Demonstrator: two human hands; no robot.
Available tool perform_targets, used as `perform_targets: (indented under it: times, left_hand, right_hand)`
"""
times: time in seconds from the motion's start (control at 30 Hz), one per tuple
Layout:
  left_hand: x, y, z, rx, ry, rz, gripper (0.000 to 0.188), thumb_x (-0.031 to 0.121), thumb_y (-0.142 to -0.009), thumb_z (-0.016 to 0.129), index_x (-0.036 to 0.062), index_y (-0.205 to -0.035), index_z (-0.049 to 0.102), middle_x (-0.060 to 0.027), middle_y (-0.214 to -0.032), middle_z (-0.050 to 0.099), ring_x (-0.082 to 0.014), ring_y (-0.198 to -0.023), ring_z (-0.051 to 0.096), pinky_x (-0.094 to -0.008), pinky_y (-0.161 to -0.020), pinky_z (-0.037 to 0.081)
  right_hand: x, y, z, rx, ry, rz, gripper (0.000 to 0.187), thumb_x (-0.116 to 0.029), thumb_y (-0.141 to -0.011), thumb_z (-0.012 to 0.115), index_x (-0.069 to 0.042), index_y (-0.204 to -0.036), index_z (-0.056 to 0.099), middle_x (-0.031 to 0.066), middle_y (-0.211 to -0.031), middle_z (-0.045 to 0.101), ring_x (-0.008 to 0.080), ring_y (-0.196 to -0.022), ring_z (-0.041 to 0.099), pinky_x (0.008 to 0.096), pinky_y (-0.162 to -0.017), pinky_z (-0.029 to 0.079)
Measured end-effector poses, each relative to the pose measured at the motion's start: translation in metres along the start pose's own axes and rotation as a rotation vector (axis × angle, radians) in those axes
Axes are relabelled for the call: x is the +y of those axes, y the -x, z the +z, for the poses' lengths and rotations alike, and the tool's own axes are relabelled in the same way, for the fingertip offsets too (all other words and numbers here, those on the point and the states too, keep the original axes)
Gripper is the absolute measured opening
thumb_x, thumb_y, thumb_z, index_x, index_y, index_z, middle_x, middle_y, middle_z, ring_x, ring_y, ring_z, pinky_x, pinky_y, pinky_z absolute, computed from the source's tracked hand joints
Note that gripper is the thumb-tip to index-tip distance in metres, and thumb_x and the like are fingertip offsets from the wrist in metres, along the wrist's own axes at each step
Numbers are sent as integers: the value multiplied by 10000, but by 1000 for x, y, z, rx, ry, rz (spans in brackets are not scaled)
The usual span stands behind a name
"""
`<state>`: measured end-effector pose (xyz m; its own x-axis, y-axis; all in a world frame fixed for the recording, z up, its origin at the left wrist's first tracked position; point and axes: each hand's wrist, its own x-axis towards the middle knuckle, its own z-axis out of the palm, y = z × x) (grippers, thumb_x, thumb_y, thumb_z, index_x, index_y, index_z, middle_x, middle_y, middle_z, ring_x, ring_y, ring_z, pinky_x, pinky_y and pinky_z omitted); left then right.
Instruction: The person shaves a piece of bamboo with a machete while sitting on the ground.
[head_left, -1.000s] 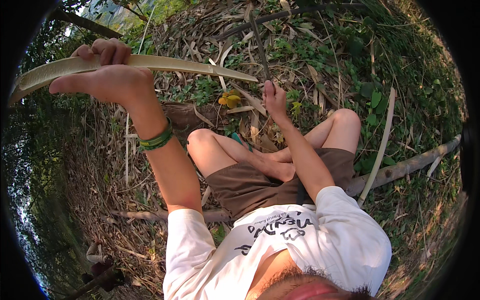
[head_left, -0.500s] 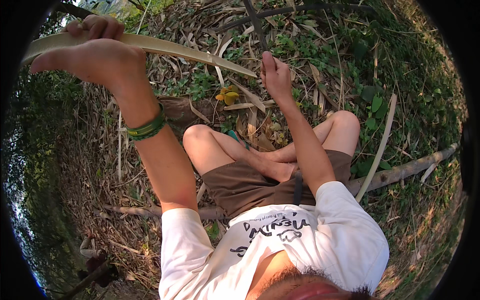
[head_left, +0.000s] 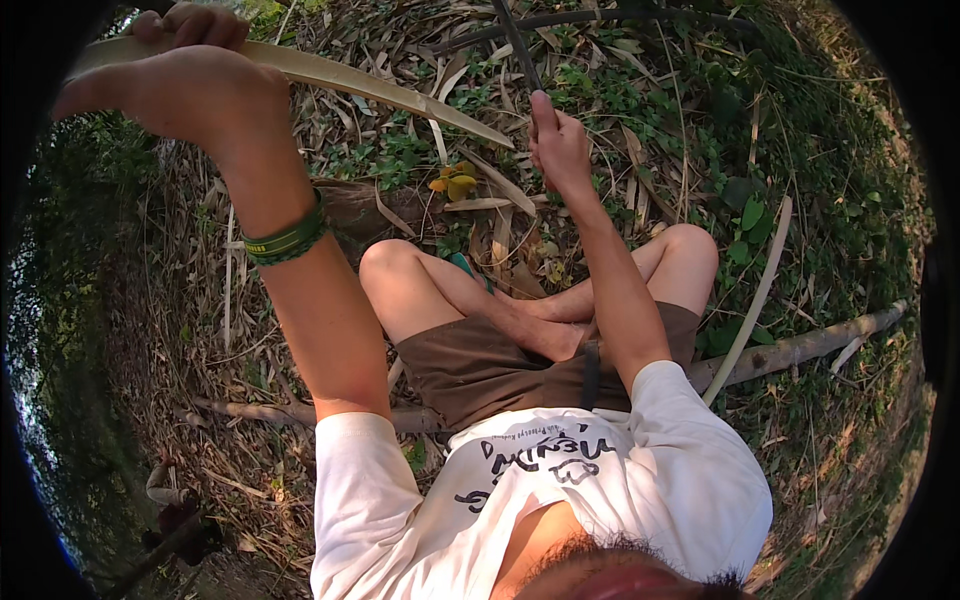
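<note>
My left hand (head_left: 195,95) reaches up to the far left, fingers wrapped over a long, pale, slightly curved strip of split bamboo (head_left: 380,88). The strip's narrowed end points right and stops short of my right hand (head_left: 560,148). That hand is a closed fist with the thumb laid along a long, dark, narrow blade-like tool (head_left: 518,45). The tool slants away up and left, its far end cut off by the top of the view. The part inside my fist is hidden. Strip and tool appear apart.
I sit cross-legged on ground strewn with dry leaves and green plants. A dark curved stick (head_left: 600,15) lies at the far side. To my right are a pale strip (head_left: 752,298) and a thick branch (head_left: 810,343). Yellow leaves (head_left: 454,186) lie ahead of my shins.
My left hand and the bamboo strip have shifted slightly in the view. My right hand has moved a little right and away with the tool, widening the gap to the strip's end.
</note>
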<state>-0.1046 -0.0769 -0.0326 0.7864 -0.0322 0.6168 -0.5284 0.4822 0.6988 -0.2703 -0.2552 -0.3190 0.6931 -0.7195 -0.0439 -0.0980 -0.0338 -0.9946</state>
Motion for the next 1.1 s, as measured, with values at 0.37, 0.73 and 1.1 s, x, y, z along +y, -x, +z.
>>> perform_targets:
  times: [0.37, 0.73, 1.1]
  left_hand:
    - [-14, 11, 35, -53, -41, 5, 879, 876, -837, 39, 75, -851, 400, -23, -544, 347, -138, -512, 209, -248, -506, 231]
    - [20, 34, 81, 243, -35, 164, 621, 705, -982, 369, 142, -729, 437, 79, -509, 299, -47, -399, 294, -205, -346, 199]
    - [-2, 21, 74, 247, 61, 56, 632, 770, -933, 386, 167, -749, 428, 90, -524, 307, -35, -401, 288, -185, -333, 195]
  right_hand:
    - [190, 14, -13, 45, 390, 617, 780, -700, -949, 451, 28, -778, 672, 164, -723, 654, 318, -679, 659, 485, -661, 503]
    - [51, 22, 13, 100, -165, -241, 689, -645, -975, 495, -13, -701, 536, 28, -533, 487, 168, -471, 476, 376, -482, 390]
    - [84, 9, -17, -79, 130, 475, 649, -611, -991, 488, -35, -694, 521, 21, -541, 481, 135, -450, 461, 334, -450, 391]
